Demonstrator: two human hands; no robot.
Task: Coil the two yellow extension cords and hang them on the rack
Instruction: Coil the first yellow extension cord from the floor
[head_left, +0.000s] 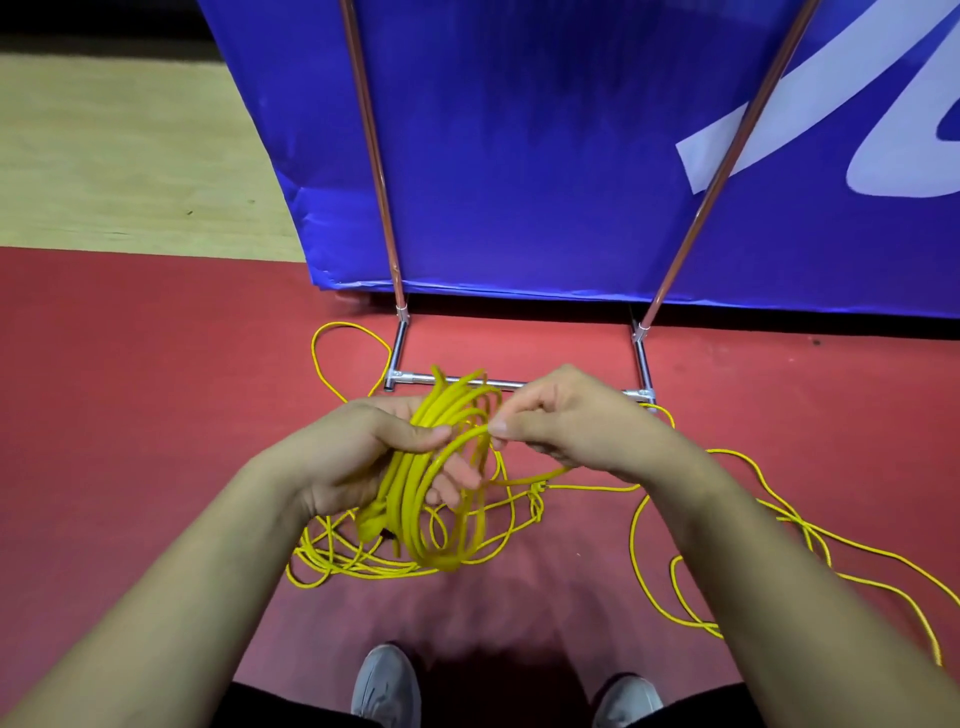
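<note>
Both forearms reach forward, bare. Left hand (358, 447) palm-up, thumb clamped over yellow cord coil (410, 499). Right hand (561, 415) pinches one strand, apparently thumb against forefinger.

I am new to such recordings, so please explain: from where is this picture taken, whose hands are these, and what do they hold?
There is no machine here: a person wears a camera on the head, and it looks down at their own arms. The left hand grips a coil of yellow cord; the right hand pinches one loop of it. More loose yellow cord lies on the red floor. Beyond stands a metal rack before a blue banner. The grey shoes below are the person's.
</note>
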